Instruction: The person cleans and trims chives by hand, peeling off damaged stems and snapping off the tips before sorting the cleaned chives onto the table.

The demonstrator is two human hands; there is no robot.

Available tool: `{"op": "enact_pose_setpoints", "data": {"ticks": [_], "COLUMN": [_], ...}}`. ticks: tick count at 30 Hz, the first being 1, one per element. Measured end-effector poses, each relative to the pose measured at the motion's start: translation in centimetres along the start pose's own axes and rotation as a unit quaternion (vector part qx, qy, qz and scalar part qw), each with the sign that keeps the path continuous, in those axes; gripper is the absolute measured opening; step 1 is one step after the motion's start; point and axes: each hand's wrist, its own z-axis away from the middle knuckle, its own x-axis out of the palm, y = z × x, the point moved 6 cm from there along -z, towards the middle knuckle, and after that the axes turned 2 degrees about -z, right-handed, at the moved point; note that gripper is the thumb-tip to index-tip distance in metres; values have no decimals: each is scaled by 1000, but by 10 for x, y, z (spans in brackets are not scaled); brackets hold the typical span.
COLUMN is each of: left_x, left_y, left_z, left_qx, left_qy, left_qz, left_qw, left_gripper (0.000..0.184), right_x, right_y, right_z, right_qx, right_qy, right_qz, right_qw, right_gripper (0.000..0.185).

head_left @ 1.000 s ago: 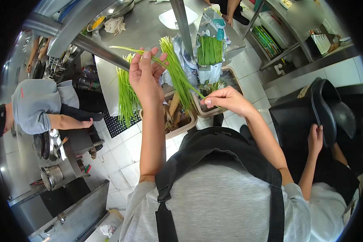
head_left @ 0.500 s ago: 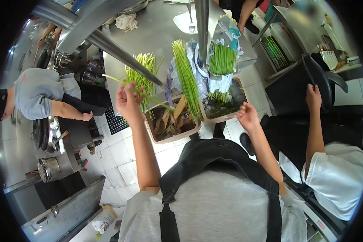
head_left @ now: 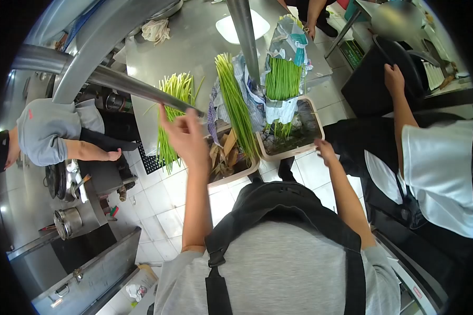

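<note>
My left hand (head_left: 188, 137) is raised in front of the left pile of long green stalks (head_left: 169, 131), which look like garlic scapes. Its index finger points up and the others are loosely bent, slightly blurred, with nothing visible in them. Over the floor by the right tub (head_left: 286, 153) hangs my right hand (head_left: 326, 150), fingers loosely curled and seen edge-on; I see nothing in it. A middle bundle of stalks (head_left: 236, 105) slopes off the table edge over the left tub (head_left: 236, 177). Another bundle (head_left: 284, 79), partly wrapped in paper and plastic, reaches over the right tub.
A metal post (head_left: 243, 42) and a slanting rail (head_left: 136, 88) cross above the steel table (head_left: 194, 47). A white dish (head_left: 226, 26) and a cloth (head_left: 156, 31) lie farther back. One co-worker (head_left: 47, 126) bends at the left; another's hand (head_left: 394, 79) touches a black bin (head_left: 368, 79).
My left hand has moved right and down; the pale stalk by its fingers no longer shows there. My right hand has lowered slightly. The right co-worker and the black bin have shifted.
</note>
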Motion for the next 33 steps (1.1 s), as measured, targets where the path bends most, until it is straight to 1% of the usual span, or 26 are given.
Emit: {"op": "enact_pose_setpoints", "data": {"ticks": [1, 2, 3, 5, 6, 7, 9, 10, 13, 15, 16, 19, 20, 23, 26, 29, 30, 32, 33], "left_x": [14, 25, 32, 45, 54, 64, 84, 91, 105, 110, 109, 109, 110, 114, 115, 116, 117, 122, 125], "left_y": [4, 6, 7, 2, -3, -5, -12, -23, -49, -60, -64, -68, -68, -77, -112, -136, -135, -132, -128], "left_z": [15, 24, 27, 32, 31, 29, 18, 12, -5, -13, -15, -22, -24, -30, -43, -52, -55, -60, -61], "left_qx": [-4, -9, 10, 46, 53, 65, 89, 66, 7, -4, -11, -11, -12, -73, -104, -166, -165, -141, -129], "left_qy": [-25, -51, -48, -42, -61, -90, -145, -158, -181, -173, -172, -153, -157, -171, -172, -201, -197, -209, -214], "left_qz": [-4, -7, -2, 8, 10, -52, -181, -198, -227, -239, -248, -234, -241, -204, -126, -75, -88, -178, -223], "left_qw": [1000, 999, 999, 998, 997, 992, 969, 965, 957, 955, 953, 960, 958, 961, 971, 963, 962, 951, 942], "left_gripper": [51, 55, 53, 49, 41, 38, 33, 31, 33, 35, 35, 39, 45, 53, 55, 56, 53, 51, 51], "right_x": [-6, -19, -25, -35, -36, -34, -18, -9, 10, 25, 29, 29, 28, 24, 30, 49, 57, 66, 65], "right_y": [15, 45, 51, 49, 33, 8, -47, -62, -88, -90, -86, -84, -84, -96, -107, -116, -117, -120, -122], "right_z": [3, -14, -16, -34, -36, -34, -26, -29, -44, -58, -67, -82, -84, -70, -42, -4, 1, 11, 13], "right_qx": [12, -7, -25, -86, -118, -184, -313, -317, -317, -300, -302, -329, -340, -351, -406, -417, -418, -419, -426], "right_qy": [-4, 21, 47, 69, 77, 99, 133, 118, 64, 14, 11, 59, 64, 75, 82, -7, -28, -65, -53], "right_qz": [57, 99, 140, 174, 193, 258, 377, 412, 508, 563, 563, 489, 485, 430, 335, 258, 263, 273, 279], "right_qw": [998, 995, 989, 979, 971, 943, 862, 846, 798, 770, 769, 806, 803, 828, 846, 871, 869, 864, 859], "right_gripper": [36, 33, 31, 29, 29, 29, 29, 29, 31, 35, 40, 38, 40, 39, 33, 30, 30, 31, 32]}}
